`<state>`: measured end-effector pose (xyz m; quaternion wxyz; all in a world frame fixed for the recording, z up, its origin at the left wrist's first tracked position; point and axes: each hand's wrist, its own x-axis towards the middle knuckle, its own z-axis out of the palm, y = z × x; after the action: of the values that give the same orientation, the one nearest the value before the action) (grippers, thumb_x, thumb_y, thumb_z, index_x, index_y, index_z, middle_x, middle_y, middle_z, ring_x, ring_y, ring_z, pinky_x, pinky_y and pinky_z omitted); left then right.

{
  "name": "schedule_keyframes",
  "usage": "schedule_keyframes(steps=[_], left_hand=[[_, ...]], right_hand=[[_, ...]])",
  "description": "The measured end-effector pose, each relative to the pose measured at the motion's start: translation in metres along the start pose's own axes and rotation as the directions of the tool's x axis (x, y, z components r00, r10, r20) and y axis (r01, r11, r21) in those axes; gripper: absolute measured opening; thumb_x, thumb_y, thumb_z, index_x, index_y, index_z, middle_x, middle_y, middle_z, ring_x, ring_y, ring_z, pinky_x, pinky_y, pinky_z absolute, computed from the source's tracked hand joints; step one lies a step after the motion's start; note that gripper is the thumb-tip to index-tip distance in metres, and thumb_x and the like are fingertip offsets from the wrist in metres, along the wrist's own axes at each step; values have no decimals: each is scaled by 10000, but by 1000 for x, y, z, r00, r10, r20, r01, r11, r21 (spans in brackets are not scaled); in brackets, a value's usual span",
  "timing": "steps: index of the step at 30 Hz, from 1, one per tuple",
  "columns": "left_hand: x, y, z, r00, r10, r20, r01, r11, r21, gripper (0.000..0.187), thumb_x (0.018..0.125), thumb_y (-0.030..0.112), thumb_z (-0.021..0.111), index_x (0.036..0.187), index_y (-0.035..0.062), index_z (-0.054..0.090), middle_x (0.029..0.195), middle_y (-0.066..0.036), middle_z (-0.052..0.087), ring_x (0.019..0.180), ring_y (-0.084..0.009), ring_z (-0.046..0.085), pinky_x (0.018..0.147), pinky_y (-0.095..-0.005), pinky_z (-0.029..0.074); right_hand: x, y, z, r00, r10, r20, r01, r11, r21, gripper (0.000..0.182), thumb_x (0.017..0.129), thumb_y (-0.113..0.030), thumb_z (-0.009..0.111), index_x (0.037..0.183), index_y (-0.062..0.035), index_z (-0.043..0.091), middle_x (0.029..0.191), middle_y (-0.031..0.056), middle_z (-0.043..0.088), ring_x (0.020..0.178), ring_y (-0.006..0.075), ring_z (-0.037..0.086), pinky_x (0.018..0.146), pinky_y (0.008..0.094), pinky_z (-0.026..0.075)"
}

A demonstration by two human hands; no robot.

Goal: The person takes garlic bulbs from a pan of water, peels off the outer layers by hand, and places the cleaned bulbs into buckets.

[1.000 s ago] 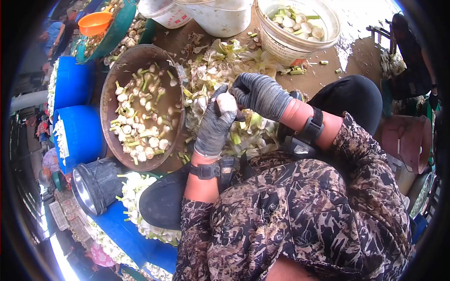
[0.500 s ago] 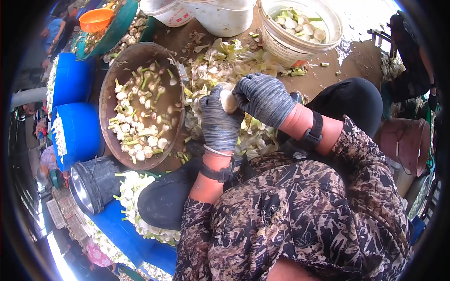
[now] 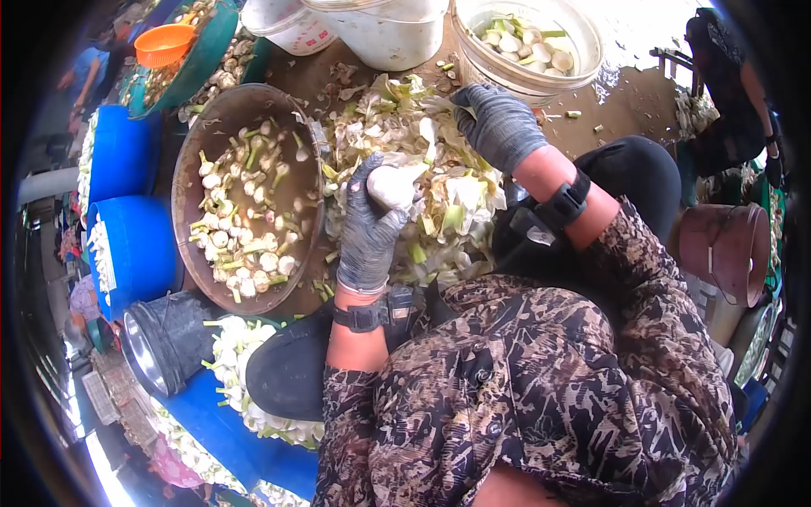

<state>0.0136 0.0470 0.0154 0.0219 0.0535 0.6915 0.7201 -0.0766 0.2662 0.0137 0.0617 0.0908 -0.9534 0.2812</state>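
My left hand (image 3: 370, 224), in a grey glove, is wrapped round a white garlic bulb (image 3: 392, 188) with a short pale stem pointing to the upper right. My right hand (image 3: 500, 127), gloved alike, is apart from the bulb, up near the bucket of cut bulbs. Its fingers are curled together; a pale shred shows by the tips, but I cannot make out what they hold. Beneath both hands spreads a heap of peeled garlic husks (image 3: 460, 203). To the left stands a round brown basin (image 3: 187, 245) with many stemmed garlic bulbs (image 3: 245, 224) in it.
A white bucket (image 3: 541, 84) of cut bulbs stands at the top, beside another white bucket (image 3: 384, 38). Blue tubs (image 3: 135, 245) and a black bucket (image 3: 182, 338) line the left. A reddish bucket (image 3: 726, 249) is on the right, below a person in dark clothes (image 3: 718, 93).
My hands have separated. The right hand has left the bulb and moved up and to the right, while the left keeps the bulb, which now shows whole, and has turned its palm upward.
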Motion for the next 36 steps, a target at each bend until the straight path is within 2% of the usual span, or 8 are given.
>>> schedule_keyframes(steps=[2,10,16,22,26,29,32,36], left_hand=[[-2,1,1,1000,-23,-21,20,991,-132,656,805,287,736,1334,37,438,1173,-89,525,1100,-183,530,942,-307,473],[-2,-2,2,1000,-8,21,7,999,40,681,782,175,705,1370,53,386,1248,-91,486,1130,-197,481,1003,-335,404],[-3,-7,-2,993,10,119,-47,950,309,694,760,52,628,1391,58,338,1152,-86,487,1035,-171,496,932,-298,445],[-12,-11,-4,977,-56,206,-28,923,384,687,761,54,610,1387,51,327,1172,-95,486,1045,-183,501,924,-318,458],[-13,-20,-6,977,-14,211,-47,958,283,574,863,163,619,1365,47,365,1184,-90,493,1061,-175,497,931,-312,450],[-11,-12,-9,974,-182,135,158,973,170,498,953,313,572,1335,39,407,1173,-78,519,1064,-158,504,942,-300,438],[-12,-11,-11,962,-219,161,198,971,136,500,979,389,527,1316,31,434,1148,-70,544,1057,-143,515,952,-289,426],[-12,-14,1,971,-120,208,74,973,220,557,923,245,630,1357,4,378,1211,-117,535,1092,-184,524,974,-323,426]], right_hand=[[-9,-10,-4,942,-285,-179,306,947,102,220,857,-220,618,1030,-95,670,919,170,653,902,359,613,816,449,490],[-35,-49,6,884,-468,-11,457,857,236,135,799,-219,660,855,-97,671,778,133,648,759,341,627,691,442,496],[-40,-48,15,953,-254,165,181,915,361,210,771,-215,726,862,-45,643,764,148,648,716,339,630,667,393,513],[-34,-37,24,785,-48,618,-305,838,452,311,804,-304,665,906,-10,686,817,195,681,765,312,659,756,373,507],[-41,-35,29,809,-60,585,-287,828,481,310,811,-292,660,951,-15,672,823,202,674,761,318,655,756,367,507],[-47,-48,16,916,-190,354,45,924,379,284,885,-242,669,1047,-13,619,822,86,653,770,134,601,732,297,498],[-51,-41,20,887,-311,341,-102,589,802,265,930,-250,635,1039,-13,589,906,31,635,840,86,558,778,273,490],[-50,-37,29,895,-240,376,-183,572,799,263,921,-255,645,972,1,613,829,89,663,761,117,572,723,310,497]])
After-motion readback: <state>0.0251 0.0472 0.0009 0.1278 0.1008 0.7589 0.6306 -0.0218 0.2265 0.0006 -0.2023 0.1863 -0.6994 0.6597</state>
